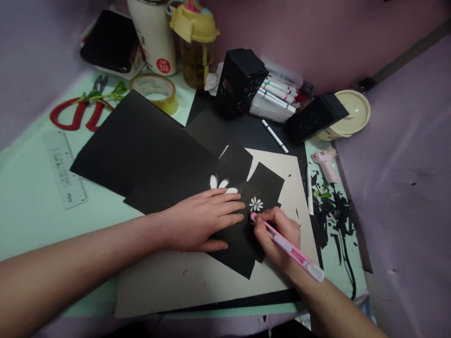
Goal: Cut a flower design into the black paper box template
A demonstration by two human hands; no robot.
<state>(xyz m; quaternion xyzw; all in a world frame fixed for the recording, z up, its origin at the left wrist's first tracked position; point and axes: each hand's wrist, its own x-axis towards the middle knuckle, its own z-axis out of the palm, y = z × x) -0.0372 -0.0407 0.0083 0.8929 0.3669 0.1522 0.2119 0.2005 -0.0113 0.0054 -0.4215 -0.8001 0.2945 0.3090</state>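
A pale green table fills the view, smooth and matte, wedged into a corner of lilac walls. On it lies a wide sheet of stiff beige cardboard, and over that several flat sheets of black paper, the largest a broad tilted rectangle with crisp edges.

The left hand lies flat and spread, palm down, fingers straight, pressing a smaller black paper piece against the cardboard. Just beyond its fingertips three white petal-shaped openings show in the black.

The right hand is curled closed around a slim pink craft knife, held like a pen, its tip down on the black piece just below a small white cut-out flower. The blade itself is too small to make out.

Further back stand two black paper boxes, one upright, one tipped, with a clear case of white-barrelled markers between them. A roll of yellowish tape, red-handled scissors, a clear plastic ruler, a white tumbler and a yellow-lidded bottle sit along the left and rear. At right lie a pink glue gun and a litter of black paper scraps.
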